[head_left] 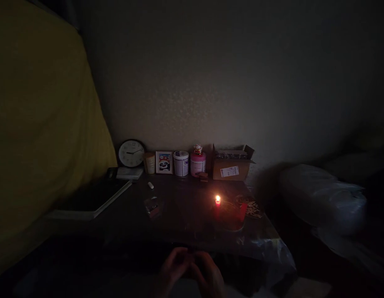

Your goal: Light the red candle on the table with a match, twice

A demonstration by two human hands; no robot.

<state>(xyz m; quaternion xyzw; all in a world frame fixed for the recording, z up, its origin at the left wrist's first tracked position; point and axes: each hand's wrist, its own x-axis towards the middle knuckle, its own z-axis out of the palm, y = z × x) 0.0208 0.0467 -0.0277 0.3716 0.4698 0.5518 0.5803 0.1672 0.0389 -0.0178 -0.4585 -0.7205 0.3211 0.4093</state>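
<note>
The room is dark. My left hand (173, 265) and my right hand (209, 273) are together at the bottom centre, just in front of the low dark table (179, 215). Their fingers curl toward each other, and the dimness hides whether anything is between them. A lit red candle (217, 205) burns on the table beyond my hands, with a second red candle (242, 211) unlit beside it. A pile of matchsticks (252, 209) lies to their right. A small dark box (152, 206) sits to the left of the candles.
Along the wall stand a round clock (131, 153), a small framed picture (164, 162), two tubs (181, 163), a figurine (198, 149) and an open cardboard box (231, 163). A large book (92, 198) lies at the left. A yellow cushion (39, 124) fills the left side; a plastic bag (322, 198) is at the right.
</note>
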